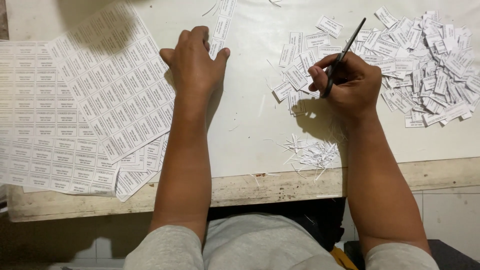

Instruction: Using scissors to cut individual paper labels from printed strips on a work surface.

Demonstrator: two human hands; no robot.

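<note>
My left hand (194, 62) rests fingers-down on a narrow strip of printed labels (221, 27) at the edge of the top printed label sheet (112, 80). My right hand (350, 82) grips black scissors (345, 50), blades closed and pointing up and to the right, above a few loose cut labels (295, 75). A big heap of cut white labels (430, 65) lies to the right of that hand.
More printed sheets (40, 130) are stacked at the left, overhanging the table's worn front edge (250, 187). Thin paper trimmings (312, 152) lie near the front edge between my forearms. The table top (255, 115) is a pale sheet.
</note>
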